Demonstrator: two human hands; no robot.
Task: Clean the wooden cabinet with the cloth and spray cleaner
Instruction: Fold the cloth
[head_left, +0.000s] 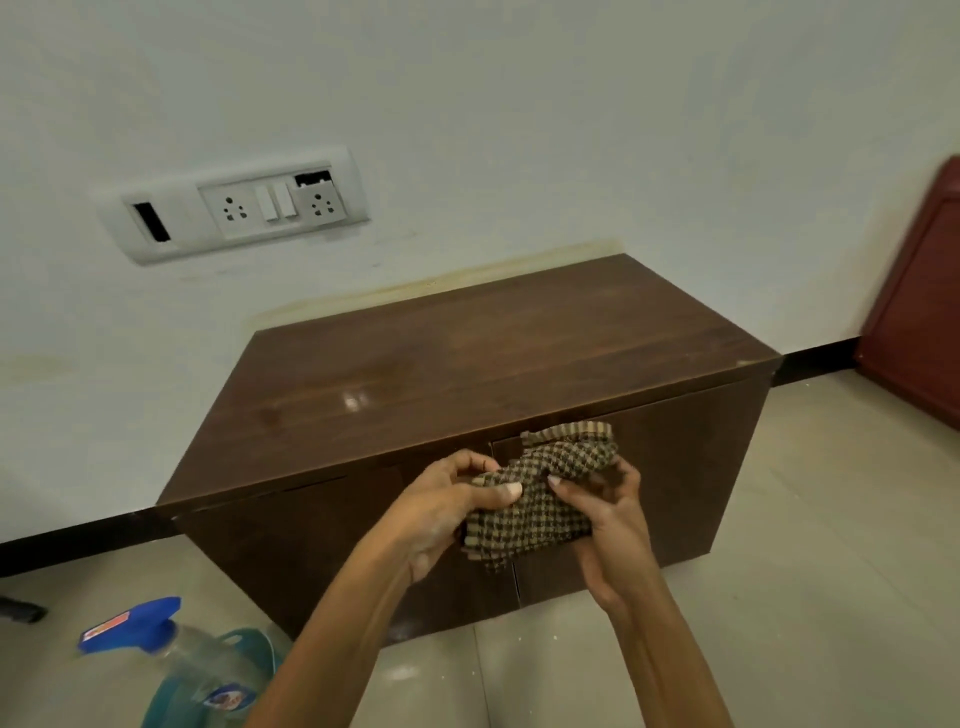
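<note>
Fingers (465, 464) of the left hand (441, 512) are curling over one end of the cloth (540, 499), the thumb pressing down on top of it, while the right hand (608, 514) is gripping the other end, its fingertips digging into the folds. The cloth, a coarse woven piece in a brown and cream check with a ribbed, frayed edge, is bunching into a crumpled wad between the two hands. It is hanging in the air in front of the wooden cabinet (467, 353), level with the upper part of the cabinet's front. The cabinet is a low, boxy piece in dark brown, straight-grained wood; its flat top is shining and throwing back a small patch of light, and two plain doors are meeting at a thin vertical seam on the front. It is standing on pale floor tiles (810, 571) with its back against a white wall (519, 104). Near the left forearm, the spray cleaner (182, 670) is sitting on the floor, a clear plastic bottle with a blue trigger head and blue-green liquid showing inside. A white socket panel (239, 205) is sitting on the wall above, a black skirting strip (67, 545) is running along the wall's foot, and a reddish-brown panel (914, 312) is leaning at the right edge.
</note>
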